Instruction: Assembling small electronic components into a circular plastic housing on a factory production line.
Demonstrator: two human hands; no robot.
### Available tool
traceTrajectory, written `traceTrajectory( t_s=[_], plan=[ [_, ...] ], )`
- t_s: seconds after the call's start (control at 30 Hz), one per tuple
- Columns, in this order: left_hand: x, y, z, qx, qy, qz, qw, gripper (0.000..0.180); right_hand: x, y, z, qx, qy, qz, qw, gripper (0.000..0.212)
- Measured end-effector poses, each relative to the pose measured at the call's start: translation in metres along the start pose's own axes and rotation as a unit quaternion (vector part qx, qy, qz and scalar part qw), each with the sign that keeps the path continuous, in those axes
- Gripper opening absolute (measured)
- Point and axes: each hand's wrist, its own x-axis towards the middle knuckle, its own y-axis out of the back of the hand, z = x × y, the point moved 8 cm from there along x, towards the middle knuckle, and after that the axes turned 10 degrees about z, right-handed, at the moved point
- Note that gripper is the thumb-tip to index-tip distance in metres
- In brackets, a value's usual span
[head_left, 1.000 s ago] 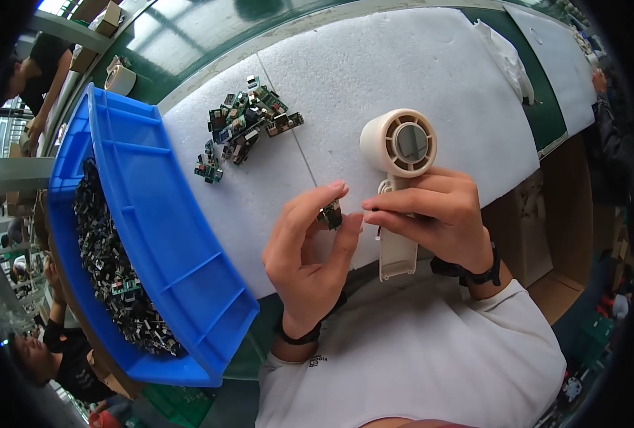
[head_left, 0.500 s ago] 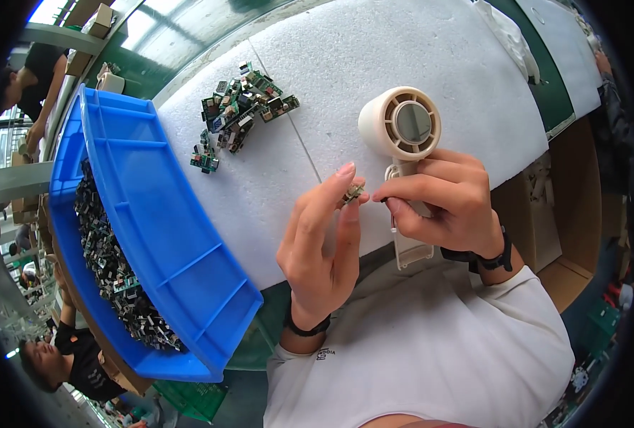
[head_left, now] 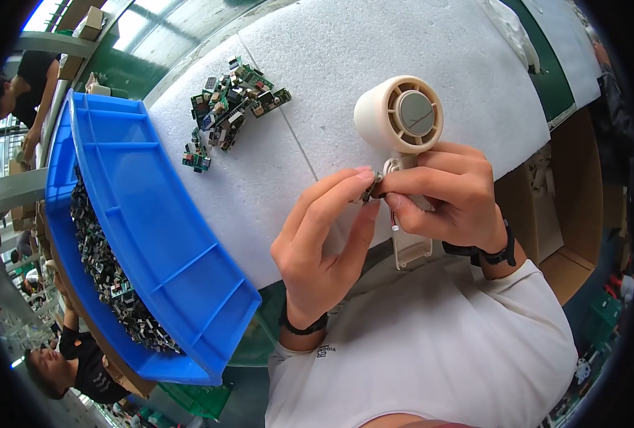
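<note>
A cream handheld fan has a round slotted head with a grey disc in its centre, and an open handle frame runs down toward me. My right hand is closed around the fan just under its head. Its thumb and forefinger also pinch a small dark piece, perhaps a wire connector. My left hand grips a small circuit board between fingertips and thumb. Board and dark piece meet at the fingertips; whether they are joined is hidden. Thin wires show beside the handle.
A loose pile of green circuit boards lies on the white foam sheet. At left, a blue bin holds many small boards. An open cardboard box stands at right. Other people are beyond the bin.
My left hand has brought the circuit board right, up to the dark piece in my right fingertips; a gap showed between them before. The fan stays in my right hand.
</note>
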Motion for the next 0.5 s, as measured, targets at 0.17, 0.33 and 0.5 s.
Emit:
traceTrajectory(
  t_s=[0.17, 0.33, 0.5],
  plan=[
    [-0.0001, 0.0043, -0.0052, -0.032, 0.009, 0.01, 0.999, 0.033, 0.0001, -0.002, -0.0008, -0.012, -0.002, -0.022, 1.0, 0.024],
    [0.0021, 0.0024, -0.0049, -0.041, 0.012, -0.003, 0.999, 0.035, 0.0026, -0.0013, -0.0024, -0.011, 0.006, -0.007, 1.0, 0.019],
    [0.0, 0.0022, -0.003, -0.02, -0.005, -0.018, 1.0, 0.034, 0.0, -0.0011, -0.0013, -0.011, 0.012, -0.01, 1.0, 0.025]
  ],
)
